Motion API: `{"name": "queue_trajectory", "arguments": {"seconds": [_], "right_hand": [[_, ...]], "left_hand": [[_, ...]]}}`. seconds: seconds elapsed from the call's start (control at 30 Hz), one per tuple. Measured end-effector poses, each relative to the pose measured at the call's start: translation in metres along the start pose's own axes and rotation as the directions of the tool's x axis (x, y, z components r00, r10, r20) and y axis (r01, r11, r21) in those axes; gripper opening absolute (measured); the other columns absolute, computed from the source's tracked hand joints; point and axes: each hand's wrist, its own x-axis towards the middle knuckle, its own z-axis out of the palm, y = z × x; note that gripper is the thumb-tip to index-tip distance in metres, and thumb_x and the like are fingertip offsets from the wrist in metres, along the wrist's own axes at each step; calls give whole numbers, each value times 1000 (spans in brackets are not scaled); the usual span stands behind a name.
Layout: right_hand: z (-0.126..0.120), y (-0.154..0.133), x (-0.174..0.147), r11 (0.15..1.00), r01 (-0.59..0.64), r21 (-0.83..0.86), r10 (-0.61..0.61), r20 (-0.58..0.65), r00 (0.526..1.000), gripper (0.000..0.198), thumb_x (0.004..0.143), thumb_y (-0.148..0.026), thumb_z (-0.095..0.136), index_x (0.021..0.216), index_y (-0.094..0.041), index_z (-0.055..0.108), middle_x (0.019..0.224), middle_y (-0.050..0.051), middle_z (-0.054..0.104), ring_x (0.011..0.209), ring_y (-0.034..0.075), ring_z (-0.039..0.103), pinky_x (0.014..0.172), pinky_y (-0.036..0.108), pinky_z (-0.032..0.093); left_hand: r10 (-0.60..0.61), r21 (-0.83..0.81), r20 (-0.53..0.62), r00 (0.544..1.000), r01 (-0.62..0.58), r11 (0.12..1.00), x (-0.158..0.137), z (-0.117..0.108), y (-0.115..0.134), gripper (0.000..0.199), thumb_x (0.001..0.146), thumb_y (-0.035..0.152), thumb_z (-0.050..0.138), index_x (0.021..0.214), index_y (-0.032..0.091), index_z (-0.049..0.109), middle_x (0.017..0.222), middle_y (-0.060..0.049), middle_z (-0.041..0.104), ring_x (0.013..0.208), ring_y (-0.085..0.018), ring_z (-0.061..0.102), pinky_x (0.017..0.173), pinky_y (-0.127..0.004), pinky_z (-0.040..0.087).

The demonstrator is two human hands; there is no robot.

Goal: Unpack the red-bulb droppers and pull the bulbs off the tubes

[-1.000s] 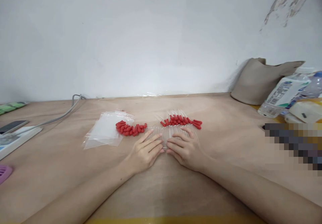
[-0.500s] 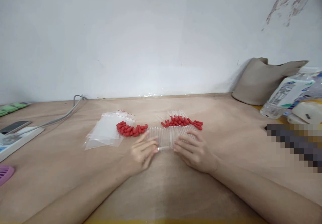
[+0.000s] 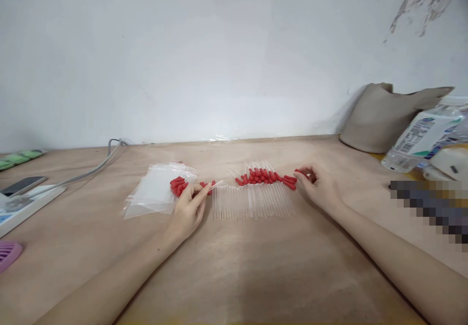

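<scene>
My left hand [image 3: 187,212] pinches a slim clear dropper tube [image 3: 218,184] that points up and to the right. Behind this hand lies a pile of red rubber bulbs [image 3: 177,186], partly hidden by the fingers. On the right, my right hand [image 3: 321,186] is closed on a red rubber bulb [image 3: 300,173] held at the fingertips. Between my hands a row of clear dropper tubes [image 3: 252,203] lies side by side on the table. Along their far ends sits a cluster of red-bulbed droppers [image 3: 260,175], their clear stems pointing away from me.
Clear zip bags [image 3: 155,191] lie left of the bulbs. Farther left are a power strip [image 3: 44,196] with a grey cable [image 3: 84,173], a phone [image 3: 24,185] and a purple object [image 3: 9,255]. A plastic bottle [image 3: 420,135] and a grey-brown bag [image 3: 376,118] stand at right.
Both hands have left the sides of the tube row and moved apart. My left hand has taken a clear dropper tube, my right hand a red bulb.
</scene>
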Motion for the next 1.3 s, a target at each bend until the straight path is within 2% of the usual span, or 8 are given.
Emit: {"name": "queue_trajectory", "arguments": {"seconds": [0.1,0.27,0.6,0.8,0.97,1.1,1.2,1.3], "right_hand": [[1,7,2,999,-38,37,38,3,999,25,77,-37,51,85,-17,62,70,4,61,51,11,49,50,26,42],[7,14,2,999,30,39,-31,27,999,26,76,-32,49,88,-16,66,81,7,62,59,13,53,55,27,45],[8,10,1,993,54,-105,-40,128,991,23,74,-36,55,89,-21,66,83,4,67,81,20,55,68,32,45],[6,7,-1,979,141,-147,-132,68,989,24,76,-39,55,85,-20,67,78,5,66,80,22,56,73,35,43],[8,-9,0,964,246,-102,-241,57,969,19,75,-36,57,83,-22,67,78,4,65,79,20,55,77,35,40],[19,-32,11,940,323,-110,-310,125,943,17,77,-34,57,83,-23,68,80,4,64,82,19,54,79,35,37],[31,-50,22,932,323,-163,-290,194,937,20,76,-36,58,87,-22,69,87,5,64,88,22,52,80,37,34],[44,-63,30,939,279,-201,-219,276,936,23,78,-39,55,84,-23,70,92,6,64,92,23,50,79,38,31]], "left_hand": [[85,-11,-38,996,-86,996,-2,2,-5,37,84,5,42,117,21,49,89,-5,53,80,-13,53,72,-27,47],[172,27,60,983,-174,984,-2,3,-5,32,84,5,42,112,18,50,88,-6,57,81,-16,54,73,-29,47],[70,-117,211,975,-45,992,-6,1,2,36,83,18,49,119,18,48,98,-9,58,85,-17,57,72,-29,50],[49,-173,297,954,3,985,-2,-9,8,46,77,35,60,119,17,49,105,-10,57,94,-20,56,78,-33,50],[68,-151,293,954,-24,988,-2,-11,7,41,76,36,61,113,18,55,106,-10,58,99,-23,54,86,-39,47],[93,-108,357,929,-58,992,-2,-10,5,38,80,35,57,115,21,55,117,-9,56,113,-25,48,94,-44,42],[121,-113,376,919,-84,990,-2,-9,4,34,82,31,55,114,21,56,115,-7,58,114,-23,48,95,-43,42],[133,-119,326,936,-99,988,-3,-9,4,29,82,28,55,109,19,59,110,-8,62,110,-22,52,95,-43,42]]}}
